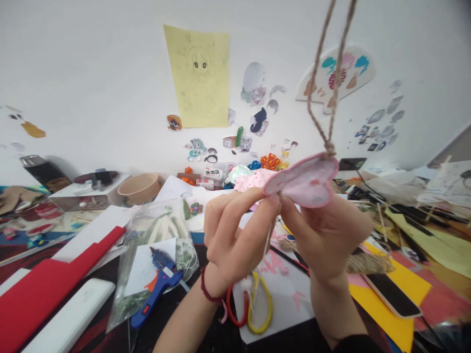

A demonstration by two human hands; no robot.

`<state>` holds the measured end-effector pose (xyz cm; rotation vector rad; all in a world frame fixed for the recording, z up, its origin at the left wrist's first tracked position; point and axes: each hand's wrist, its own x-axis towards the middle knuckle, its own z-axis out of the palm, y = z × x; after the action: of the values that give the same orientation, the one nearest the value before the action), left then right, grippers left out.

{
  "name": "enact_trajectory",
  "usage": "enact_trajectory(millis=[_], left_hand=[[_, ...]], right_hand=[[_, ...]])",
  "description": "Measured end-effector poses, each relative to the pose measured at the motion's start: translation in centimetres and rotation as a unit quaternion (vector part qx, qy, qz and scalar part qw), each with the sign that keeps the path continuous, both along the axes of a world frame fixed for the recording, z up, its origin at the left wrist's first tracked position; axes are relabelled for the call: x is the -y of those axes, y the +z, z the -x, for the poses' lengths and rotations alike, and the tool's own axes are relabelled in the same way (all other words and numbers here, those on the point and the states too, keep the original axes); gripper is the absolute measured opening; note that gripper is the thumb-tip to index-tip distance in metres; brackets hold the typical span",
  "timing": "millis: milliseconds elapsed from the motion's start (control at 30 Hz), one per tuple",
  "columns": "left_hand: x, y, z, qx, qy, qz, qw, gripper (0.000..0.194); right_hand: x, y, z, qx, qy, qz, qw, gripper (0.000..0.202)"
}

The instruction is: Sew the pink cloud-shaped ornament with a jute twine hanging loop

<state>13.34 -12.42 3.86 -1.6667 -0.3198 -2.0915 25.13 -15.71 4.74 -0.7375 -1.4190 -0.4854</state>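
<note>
Both hands are raised in front of me around a pink-edged heart-shaped ornament (305, 181), its face pale with small marks. A loop of brown twine (312, 93) is knotted at the heart's upper edge and runs up out of view. My left hand (235, 225) pinches the heart at its pointed end with thumb and forefinger. From the other side, my right hand (324, 230) closes on the same end, its palm behind the heart. A thin white thread (268, 240) hangs down from between the fingertips. Below lie scissors (260, 314) with red and yellow handles.
A blue glue gun (158, 287) lies on the left by a clear plastic bag (125, 260). Further left are a white box-like object (73, 318) and red card (47, 279). A phone (392, 294) rests on yellow paper at right, near a twine bundle (368, 263).
</note>
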Motion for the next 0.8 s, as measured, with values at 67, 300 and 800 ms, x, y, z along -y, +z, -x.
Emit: enact_trajectory(millis=[67,300,800], left_hand=[[-0.06,-0.04,-0.03,-0.004,0.007,-0.004,1.0,0.008],[-0.18,-0.15,0.01,0.0,0.001,0.003,1.0,0.007],[-0.36,-0.05,-0.25,0.014,0.039,0.002,0.999,0.011]], right_hand=[[-0.11,0.05,-0.03,0.009,-0.005,-0.01,1.0,0.023],[-0.29,0.23,0.05,0.015,-0.005,-0.025,1.0,0.019],[0.46,0.87,0.42,0.046,-0.035,-0.029,0.998,0.034]])
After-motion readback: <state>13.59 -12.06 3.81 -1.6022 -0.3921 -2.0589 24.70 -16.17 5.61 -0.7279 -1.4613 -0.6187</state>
